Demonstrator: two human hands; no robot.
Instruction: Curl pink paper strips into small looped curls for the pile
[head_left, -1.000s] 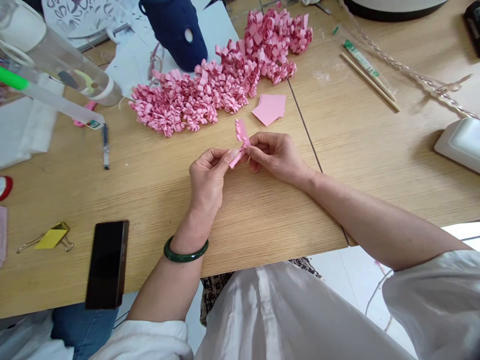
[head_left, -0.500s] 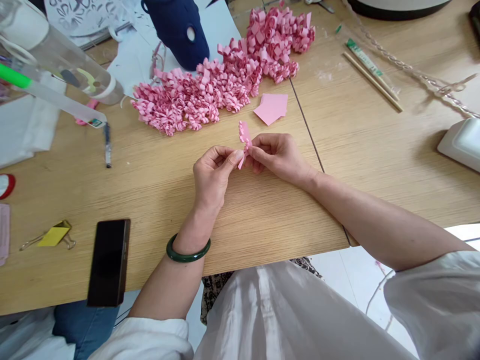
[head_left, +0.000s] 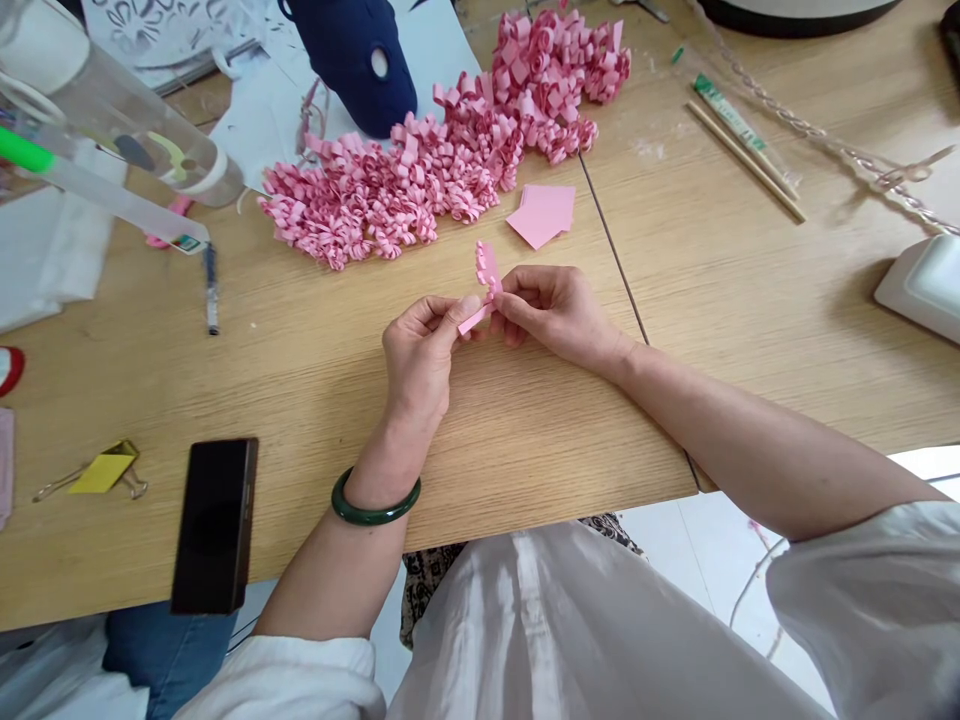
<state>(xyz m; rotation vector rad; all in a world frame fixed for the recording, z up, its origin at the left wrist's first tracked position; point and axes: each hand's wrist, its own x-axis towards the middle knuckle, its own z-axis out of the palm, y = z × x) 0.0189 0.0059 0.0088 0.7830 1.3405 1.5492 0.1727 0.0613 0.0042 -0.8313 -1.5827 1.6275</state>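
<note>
Between my two hands is a small pink paper strip (head_left: 489, 268) with a row of curled loops along its left edge. My left hand (head_left: 424, 345) pinches the flat lower end of it between thumb and fingers. On the other side, my right hand (head_left: 551, 312) grips the strip near its curled lower part. Just beyond lie flat pink paper pieces (head_left: 543, 215), stacked unevenly. Behind them stretches a long heap of curled pink paper (head_left: 405, 190). A dark green bangle (head_left: 376, 514) circles my left wrist.
A navy bottle (head_left: 360, 60) stands behind the heap, with a clear bottle (head_left: 142, 125) to its left. A phone (head_left: 213, 525) and a binder clip with yellow paper (head_left: 105, 472) lie at left. Wooden sticks (head_left: 746, 160), a twisted cord (head_left: 817, 135) and a white device (head_left: 926, 285) are at right.
My left hand has shifted slightly left. The strip's lower end now angles out to the left and shows more of its flat face. My right hand has barely moved.
</note>
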